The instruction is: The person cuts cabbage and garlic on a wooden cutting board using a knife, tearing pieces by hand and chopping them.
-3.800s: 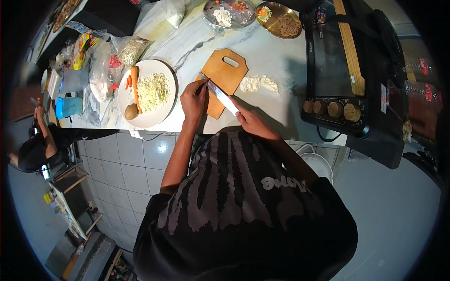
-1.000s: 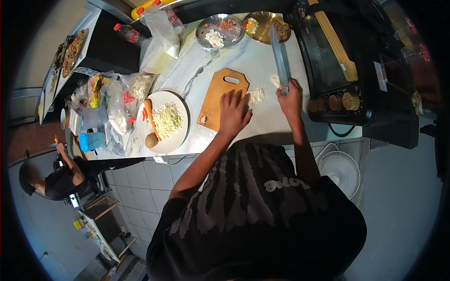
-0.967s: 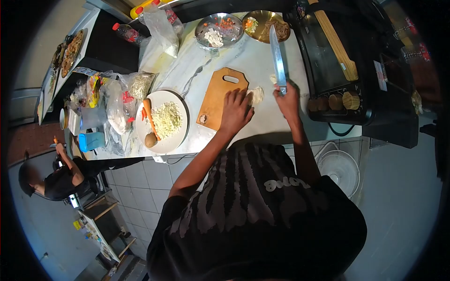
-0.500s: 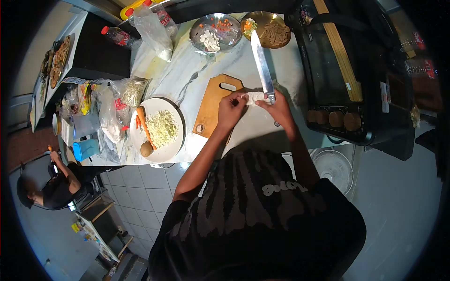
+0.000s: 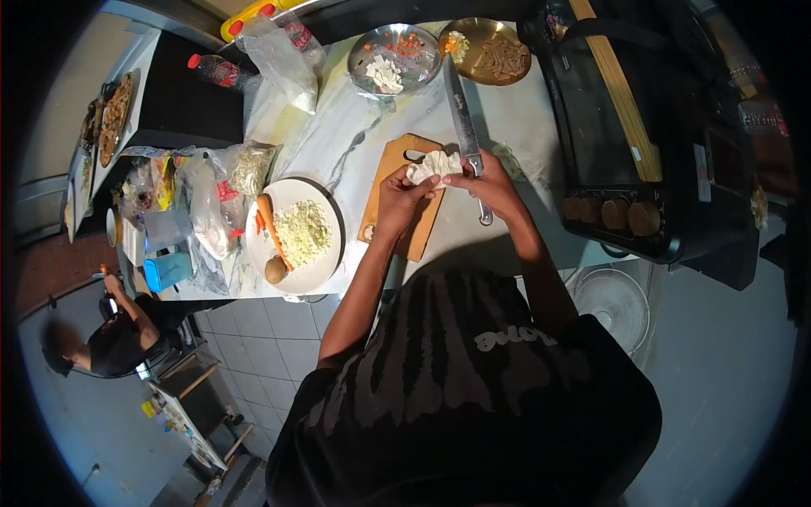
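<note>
A pale, ruffled oyster mushroom (image 5: 434, 166) is pinched between both hands, above the wooden cutting board (image 5: 427, 221). My left hand (image 5: 397, 200) is closed on its near left edge. My right hand (image 5: 494, 188) grips the handle of a large knife (image 5: 460, 114) and also pinches the mushroom's right side with its thumb. The blade points away from me, toward the metal plates. A small pale bit (image 5: 369, 231) lies on the board's left corner.
A cream plate (image 5: 319, 272) with chopped pale vegetable, a carrot and a brown round item stands left. Behind are a steel plate (image 5: 424, 78) and a brass-coloured plate (image 5: 507, 79) of cut food. A black oven (image 5: 604, 127) borders the right; bags and bottles (image 5: 221, 71) crowd the left.
Both hands have turned the mushroom so its ruffled face shows more broadly, and it has shifted left over the board. The knife has tilted with my right hand. The view has moved slightly.
</note>
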{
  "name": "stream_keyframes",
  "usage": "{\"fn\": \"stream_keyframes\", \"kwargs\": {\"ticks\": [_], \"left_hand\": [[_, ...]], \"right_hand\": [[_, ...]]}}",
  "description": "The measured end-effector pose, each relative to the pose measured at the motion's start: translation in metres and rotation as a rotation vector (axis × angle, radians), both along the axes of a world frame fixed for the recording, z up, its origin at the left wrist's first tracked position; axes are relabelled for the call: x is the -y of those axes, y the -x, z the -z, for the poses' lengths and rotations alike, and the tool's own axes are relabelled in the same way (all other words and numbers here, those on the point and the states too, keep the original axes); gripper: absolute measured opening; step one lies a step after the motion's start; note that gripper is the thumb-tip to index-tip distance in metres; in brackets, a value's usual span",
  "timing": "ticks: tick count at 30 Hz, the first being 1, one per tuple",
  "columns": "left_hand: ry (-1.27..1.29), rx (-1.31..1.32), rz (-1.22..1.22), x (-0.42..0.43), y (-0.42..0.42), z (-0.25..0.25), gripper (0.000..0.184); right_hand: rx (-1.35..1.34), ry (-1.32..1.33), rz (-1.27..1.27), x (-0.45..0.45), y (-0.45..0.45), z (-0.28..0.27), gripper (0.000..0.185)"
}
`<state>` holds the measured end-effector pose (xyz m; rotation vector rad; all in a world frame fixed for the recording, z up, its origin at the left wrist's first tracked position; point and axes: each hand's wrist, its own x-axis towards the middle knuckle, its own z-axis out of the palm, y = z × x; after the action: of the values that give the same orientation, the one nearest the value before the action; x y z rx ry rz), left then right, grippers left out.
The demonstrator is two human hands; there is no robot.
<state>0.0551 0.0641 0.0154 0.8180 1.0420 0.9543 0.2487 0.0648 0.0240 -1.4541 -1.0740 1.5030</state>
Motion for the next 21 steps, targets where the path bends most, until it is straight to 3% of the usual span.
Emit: {"fn": "stream_keyframes", "kwargs": {"ticks": [10, 14, 16, 18, 20, 21], "left_hand": [[-0.066, -0.077, -0.091, 0.021, -0.010, 0.013, 0.012], [-0.046, -0.088, -0.069, 0.027, -0.020, 0.016, 0.011], [-0.093, -0.147, 0.075, 0.030, -0.022, 0.019, 0.013], [-0.102, -0.149, 0.115, 0.034, -0.030, 0.025, 0.014], [-0.132, -0.093, 0.268, 0.038, -0.037, 0.030, 0.016], [-0.073, -0.150, 0.354, 0.039, -0.039, 0.022, 0.028]], "right_hand": [[0.005, 0.021, 0.045, 0.016, -0.010, 0.010, 0.038], [0.041, 0.057, -0.091, 0.021, -0.036, 0.003, 0.039], [0.121, 0.088, -0.074, 0.025, -0.046, 0.003, 0.036], [0.372, -0.315, 0.137, 0.024, -0.060, 0.024, 0.040], [0.508, -0.260, 0.199, 0.020, -0.081, 0.027, 0.040], [0.666, -0.273, 0.215, 0.015, -0.090, 0.032, 0.039]]}}
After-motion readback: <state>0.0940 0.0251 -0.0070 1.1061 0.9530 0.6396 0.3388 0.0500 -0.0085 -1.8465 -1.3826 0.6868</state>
